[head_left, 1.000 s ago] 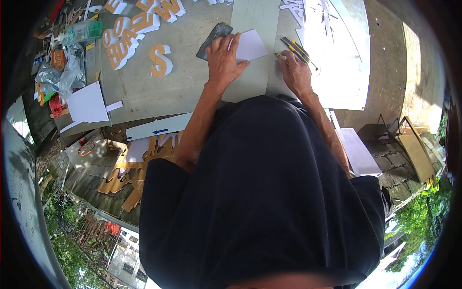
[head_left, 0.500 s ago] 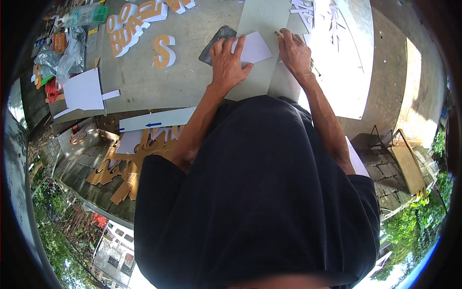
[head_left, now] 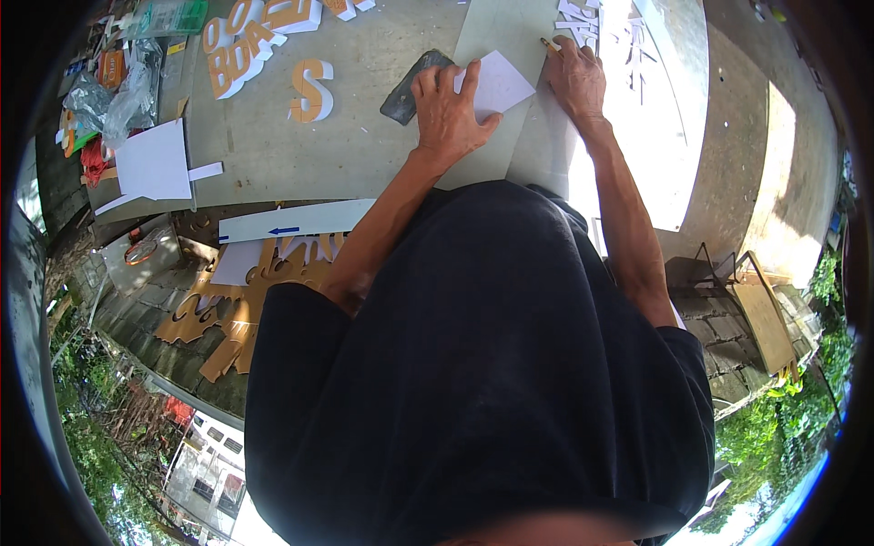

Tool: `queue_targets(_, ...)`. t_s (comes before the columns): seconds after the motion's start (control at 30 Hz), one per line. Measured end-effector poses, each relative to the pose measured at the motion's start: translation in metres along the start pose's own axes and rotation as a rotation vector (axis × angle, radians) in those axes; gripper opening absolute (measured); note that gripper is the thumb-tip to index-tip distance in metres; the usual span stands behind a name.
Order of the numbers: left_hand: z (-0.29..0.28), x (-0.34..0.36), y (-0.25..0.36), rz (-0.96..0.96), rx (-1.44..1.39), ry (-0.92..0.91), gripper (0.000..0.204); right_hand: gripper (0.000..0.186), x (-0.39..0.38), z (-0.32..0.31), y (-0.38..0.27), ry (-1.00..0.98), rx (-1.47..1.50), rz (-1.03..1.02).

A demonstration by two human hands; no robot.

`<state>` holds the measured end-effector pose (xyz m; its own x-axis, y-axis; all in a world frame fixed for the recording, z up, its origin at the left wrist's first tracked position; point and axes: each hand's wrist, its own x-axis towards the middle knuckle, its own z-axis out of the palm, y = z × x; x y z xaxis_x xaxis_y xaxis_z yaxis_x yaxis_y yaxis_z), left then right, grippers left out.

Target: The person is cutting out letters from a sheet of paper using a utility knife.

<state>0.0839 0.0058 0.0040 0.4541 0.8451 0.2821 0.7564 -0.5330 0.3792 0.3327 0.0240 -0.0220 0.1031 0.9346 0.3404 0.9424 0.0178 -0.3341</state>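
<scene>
A small white angular sheet (head_left: 505, 84) lies on the worktable. My left hand (head_left: 451, 116) rests at its left side, fingers apart and bent, index finger and thumb touching its edges. Beside that hand is a dark, flat rectangular slab (head_left: 401, 98), partly under the fingertips. To the right of the sheet, my right hand (head_left: 577, 84) is closed on a thin yellowish stick (head_left: 548, 43), pencil-like, its tip showing past the fingers. Most of the stick is hidden by the hand. White cut-out letter shapes (head_left: 577, 18) lie just beyond this hand.
Orange-faced white block letters (head_left: 241, 56) and a letter S (head_left: 312, 91) stand on the table (head_left: 264, 164). Plastic bags (head_left: 132, 105) and white sheets (head_left: 153, 162) crowd its left side. Brown cut board scraps (head_left: 241, 305) lie below the near edge; a wooden frame (head_left: 767, 318) stands at right.
Both hands have shifted slightly to the right, the right one also farther from me. The white sheet has moved right with my left hand, away from the dark slab.
</scene>
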Motion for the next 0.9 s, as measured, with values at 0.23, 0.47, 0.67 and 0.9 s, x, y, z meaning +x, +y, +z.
queue_targets(0.23,0.008,-0.002,0.001,-0.056,0.042,-0.027,0.089,0.029,-0.006,-0.012,0.000,-0.035,-0.024,-0.013)
queue_targets(0.47,0.011,-0.006,0.000,-0.087,0.044,-0.045,0.089,0.028,-0.051,-0.041,0.004,0.028,0.086,0.172)
queue_targets(0.67,0.013,-0.006,-0.002,-0.071,0.038,-0.011,0.088,0.034,-0.093,-0.061,-0.005,-0.048,0.201,0.336)
queue_targets(0.9,0.006,-0.002,0.003,-0.056,-0.005,-0.048,0.084,0.045,-0.101,-0.055,-0.005,-0.108,0.193,0.307)
